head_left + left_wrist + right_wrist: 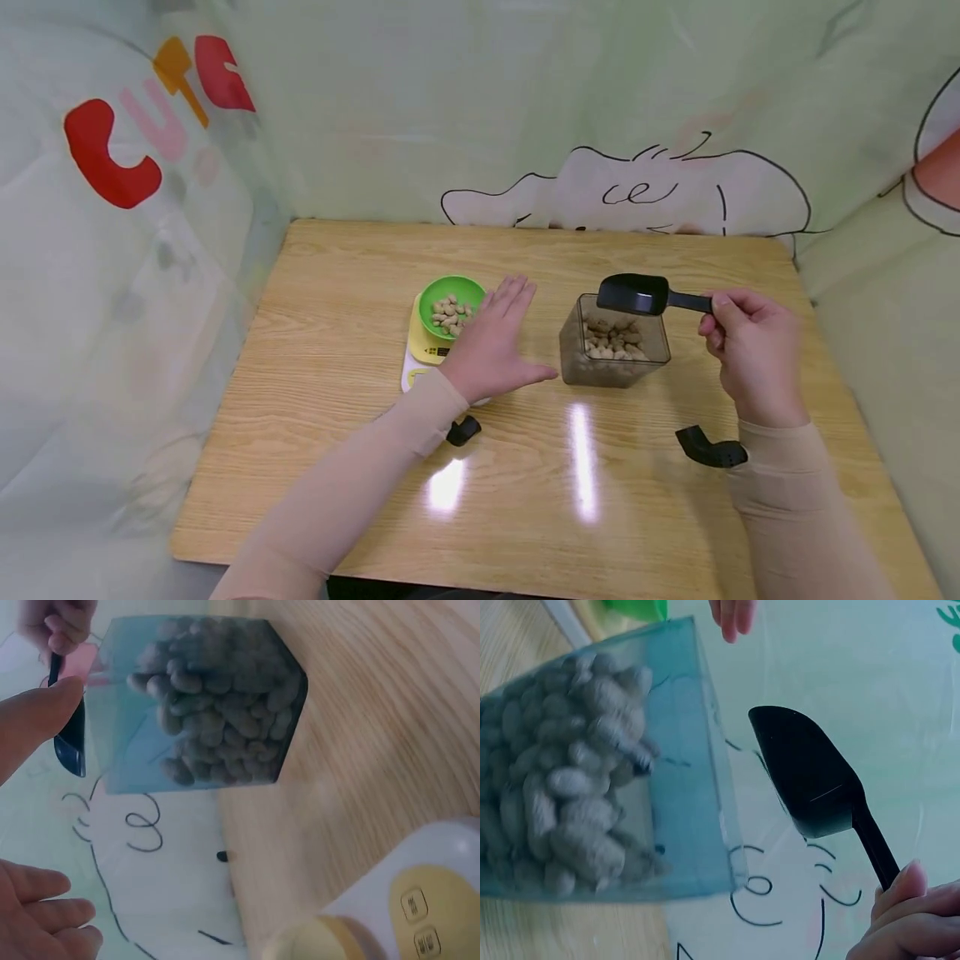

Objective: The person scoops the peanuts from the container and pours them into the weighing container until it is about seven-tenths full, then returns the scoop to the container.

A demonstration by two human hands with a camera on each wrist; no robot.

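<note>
My right hand (759,358) pinches the handle of a black scoop (632,294) between thumb and fingers. The scoop is held above the rim of a see-through square container (597,375), which has peanuts in their shells (225,705) inside. In the right wrist view the scoop blade (802,776) shows beside the container's open end. My left hand (497,352) hovers with fingers spread between the container and a green bowl (452,285), holding nothing. Several peanuts lie in the bowl, which sits on a yellow and white kitchen scale (422,343), partly hidden by that hand.
The wooden table (315,350) carries the scale left of centre and the container to its right. A printed curtain (390,125) hangs behind and along the sides. Black curved pieces (711,450) stick out from both wrists.
</note>
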